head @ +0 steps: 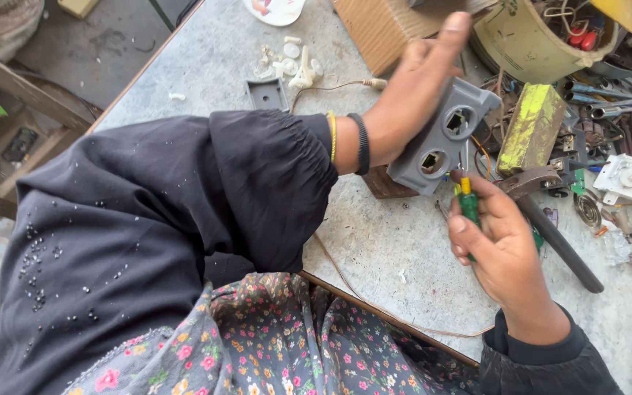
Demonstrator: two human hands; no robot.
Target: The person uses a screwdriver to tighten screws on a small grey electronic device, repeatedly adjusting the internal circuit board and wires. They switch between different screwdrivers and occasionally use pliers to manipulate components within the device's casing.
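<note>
Left hand (411, 95): fingers clamped on grey socket housing (444, 135), held tilted above the bench (374, 241), mid-surface. Right hand (502, 249): fingers closed round green-handled screwdriver (468, 205), tip at housing's lower edge. Yellow block (532, 128) just beside, toward the far edge.

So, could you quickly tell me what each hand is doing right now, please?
Left hand: closed on the grey socket plate.
Right hand: closed on a green-handled screwdriver.
</note>
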